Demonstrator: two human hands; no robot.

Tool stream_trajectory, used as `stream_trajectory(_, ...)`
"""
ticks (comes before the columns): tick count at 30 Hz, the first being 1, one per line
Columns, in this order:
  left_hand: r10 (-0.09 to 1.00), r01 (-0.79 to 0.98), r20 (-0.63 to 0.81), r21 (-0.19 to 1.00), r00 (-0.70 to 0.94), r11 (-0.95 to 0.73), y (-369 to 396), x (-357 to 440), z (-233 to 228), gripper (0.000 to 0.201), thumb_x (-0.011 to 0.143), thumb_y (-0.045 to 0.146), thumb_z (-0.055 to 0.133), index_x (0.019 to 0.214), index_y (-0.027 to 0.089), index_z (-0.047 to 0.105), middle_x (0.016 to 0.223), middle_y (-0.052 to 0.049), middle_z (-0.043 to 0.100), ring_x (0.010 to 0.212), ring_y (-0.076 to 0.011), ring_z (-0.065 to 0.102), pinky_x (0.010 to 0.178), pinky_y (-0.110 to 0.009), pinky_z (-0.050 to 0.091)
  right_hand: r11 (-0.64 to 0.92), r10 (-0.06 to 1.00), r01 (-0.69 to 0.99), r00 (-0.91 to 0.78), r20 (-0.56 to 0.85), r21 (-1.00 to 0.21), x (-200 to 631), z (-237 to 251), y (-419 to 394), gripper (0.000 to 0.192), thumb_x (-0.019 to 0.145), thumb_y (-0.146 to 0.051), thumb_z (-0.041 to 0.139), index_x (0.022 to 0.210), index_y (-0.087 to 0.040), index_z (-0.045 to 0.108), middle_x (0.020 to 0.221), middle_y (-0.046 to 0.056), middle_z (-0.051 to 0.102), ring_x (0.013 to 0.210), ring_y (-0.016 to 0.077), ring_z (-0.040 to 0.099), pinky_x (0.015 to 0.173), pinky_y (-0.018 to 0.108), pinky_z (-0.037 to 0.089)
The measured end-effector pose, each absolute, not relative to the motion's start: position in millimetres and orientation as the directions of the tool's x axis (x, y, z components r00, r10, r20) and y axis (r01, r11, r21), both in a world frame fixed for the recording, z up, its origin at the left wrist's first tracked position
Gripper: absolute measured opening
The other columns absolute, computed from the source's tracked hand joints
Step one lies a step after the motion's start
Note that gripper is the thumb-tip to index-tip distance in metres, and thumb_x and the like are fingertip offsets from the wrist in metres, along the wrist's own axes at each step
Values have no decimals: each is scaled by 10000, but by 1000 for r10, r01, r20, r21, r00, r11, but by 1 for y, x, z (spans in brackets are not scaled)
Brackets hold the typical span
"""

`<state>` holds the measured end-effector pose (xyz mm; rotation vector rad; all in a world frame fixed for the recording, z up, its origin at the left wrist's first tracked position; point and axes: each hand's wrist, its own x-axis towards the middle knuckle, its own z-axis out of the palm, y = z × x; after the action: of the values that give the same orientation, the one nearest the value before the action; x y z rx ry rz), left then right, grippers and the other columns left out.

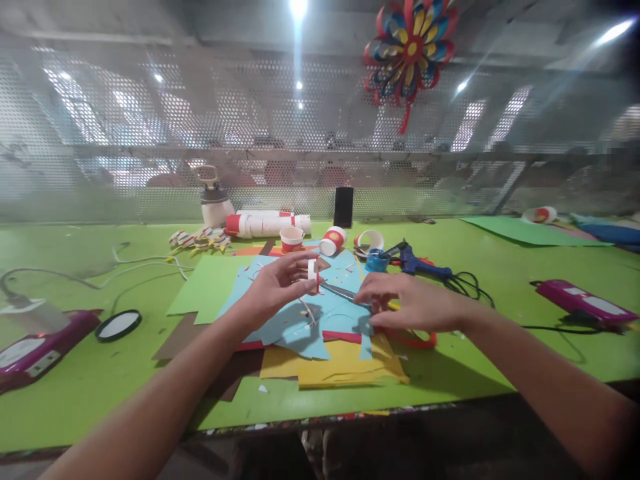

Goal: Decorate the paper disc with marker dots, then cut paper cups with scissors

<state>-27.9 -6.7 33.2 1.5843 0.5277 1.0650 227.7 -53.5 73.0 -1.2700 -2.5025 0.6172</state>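
My left hand (pixel 277 283) holds a small red-and-white paper ring (pixel 313 270) between its fingertips, above a pile of coloured paper sheets (pixel 320 333) in light blue, yellow, red, brown and green. My right hand (pixel 407 303) rests palm down on the pile, its fingers on the handles of a pair of scissors (pixel 343 293) whose blades point left towards the ring. An orange-red loop (pixel 417 340) pokes out from under that hand.
Paper cups (pixel 291 238) and a stack of cups (pixel 267 225) lie behind the pile, with a blue glue gun (pixel 420 263), a tape roll (pixel 376 260) and a black phone (pixel 343 207). Magenta devices (pixel 583 300) sit at both sides. Cables (pixel 145 263) run left. A perforated screen stands behind.
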Motion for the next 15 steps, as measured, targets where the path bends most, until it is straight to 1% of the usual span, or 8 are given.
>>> stream_trajectory(1,792,-192,361,933,492,-305,-6,-28,33,419,794,253,740,1189,205,606,1132,-81,675,891,-169,647,787,-316,533,498,850,781,-526,33,-376,233,73,-49,304,836,-313,591,1085,-160,674,1007,88,646,826,175,608,752,298,483)
stream_trajectory(2,794,-190,367,930,486,-313,-6,-29,34,421,804,256,732,1201,207,600,1127,-79,675,890,-163,644,797,-314,528,456,885,855,-464,31,-247,238,72,-44,339,862,-345,550,1120,-160,668,1011,94,653,865,193,610,778,310,478)
stream_trajectory(4,804,-184,381,924,456,-334,-5,-31,35,425,810,264,726,1211,208,596,1131,-80,669,924,-164,634,818,-314,521,412,910,895,-413,34,-170,248,66,-37,380,868,-381,523,1106,-133,684,987,134,659,905,255,609,801,373,465)
stream_trajectory(6,822,-181,396,918,410,-352,-2,-33,36,421,798,271,736,1194,210,606,1139,-80,664,996,-181,619,849,-318,514,403,915,905,-403,24,-135,256,59,-31,383,840,-412,549,1082,-160,704,1009,143,661,958,298,610,825,406,455)
stream_trajectory(8,833,-197,421,907,359,-373,1,-36,37,411,784,276,749,1170,221,621,1134,-75,665,1035,-192,609,858,-318,514,406,912,906,-409,-4,-121,261,53,-30,396,806,-407,580,1126,-206,700,1007,126,678,946,306,632,786,396,471)
stream_trajectory(10,833,-228,453,889,316,-396,4,-38,36,408,775,273,754,1161,232,628,1128,-72,667,1032,-196,611,837,-312,525,416,905,901,-424,-43,-122,263,50,-30,409,789,-347,577,1169,-239,683,1016,109,704,924,306,653,744,382,483)
stream_trajectory(12,832,-242,469,880,296,-410,7,-40,35,412,778,267,750,1169,239,625,1129,-74,663,1024,-199,615,802,-302,541,423,895,896,-436,-94,-134,264,47,-31,457,773,-251,548,1219,-264,649,1064,90,716,954,302,658,757,378,488)
stream_trajectory(15,827,-222,507,859,244,-461,10,-40,32,393,774,249,749,1149,235,631,1162,-73,652,1045,-197,610,802,-284,546,435,887,886,-452,-93,-163,269,42,-32,530,746,-216,551,1268,-288,608,1103,79,711,963,292,662,771,372,498)
